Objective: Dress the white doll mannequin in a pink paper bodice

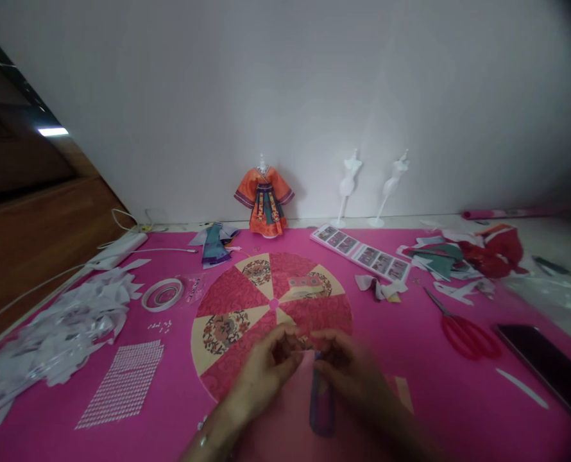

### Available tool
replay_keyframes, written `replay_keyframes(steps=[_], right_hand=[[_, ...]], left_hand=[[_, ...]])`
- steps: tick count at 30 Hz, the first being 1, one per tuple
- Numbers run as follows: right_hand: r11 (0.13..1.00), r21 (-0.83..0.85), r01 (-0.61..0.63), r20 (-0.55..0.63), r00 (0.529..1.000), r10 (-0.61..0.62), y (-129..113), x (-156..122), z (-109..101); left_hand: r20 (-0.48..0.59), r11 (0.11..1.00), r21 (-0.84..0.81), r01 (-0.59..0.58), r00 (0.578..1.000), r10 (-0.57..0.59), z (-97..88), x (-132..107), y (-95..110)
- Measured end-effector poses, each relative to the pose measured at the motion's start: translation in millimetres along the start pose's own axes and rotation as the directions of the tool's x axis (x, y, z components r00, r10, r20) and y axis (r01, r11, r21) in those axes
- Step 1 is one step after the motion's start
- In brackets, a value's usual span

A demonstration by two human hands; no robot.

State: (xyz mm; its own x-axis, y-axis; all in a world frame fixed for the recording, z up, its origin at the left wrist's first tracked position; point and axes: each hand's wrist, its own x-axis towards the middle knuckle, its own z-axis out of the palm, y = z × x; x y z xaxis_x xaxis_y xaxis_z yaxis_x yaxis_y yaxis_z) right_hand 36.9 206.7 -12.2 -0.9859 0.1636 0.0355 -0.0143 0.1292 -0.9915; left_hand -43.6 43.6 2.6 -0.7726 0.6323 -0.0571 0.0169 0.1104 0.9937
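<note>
Both hands meet low in the middle of the head view over a piece of pink fabric (pixel 285 410). The fingers of my left hand (pixel 266 366) pinch its upper edge. Close beside it, my right hand (pixel 350 372) is closed on the same edge, where a dark blue-purple strip (pixel 323 410) hangs down over the pink. The fingertips are slightly blurred. Just beyond them lies a round piece of cloth (pixel 228 366) with red and cream patterned wedges and a small hole in its centre. A part-clear strip with dots (pixel 309 282) rests on it.
Red-handled scissors (pixel 466 337), a white stick (pixel 521 388) and a phone (pixel 550 366) lie right. Backing-paper scraps (pixel 59 333), tape rolls (pixel 163 295) and a bead sheet (pixel 124 382) lie left. A dressed mannequin (pixel 265 199) and bare stands (pixel 348 183) line the wall.
</note>
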Motion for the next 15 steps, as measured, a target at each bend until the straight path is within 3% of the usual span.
replay_keyframes(steps=[15], right_hand=[[0.999,0.037,0.003,-0.047,0.999,-0.001,-0.5,-1.2,0.5]], left_hand=[[0.013,0.995,0.022,-0.101,0.995,0.101,1.7,1.7,-7.8]])
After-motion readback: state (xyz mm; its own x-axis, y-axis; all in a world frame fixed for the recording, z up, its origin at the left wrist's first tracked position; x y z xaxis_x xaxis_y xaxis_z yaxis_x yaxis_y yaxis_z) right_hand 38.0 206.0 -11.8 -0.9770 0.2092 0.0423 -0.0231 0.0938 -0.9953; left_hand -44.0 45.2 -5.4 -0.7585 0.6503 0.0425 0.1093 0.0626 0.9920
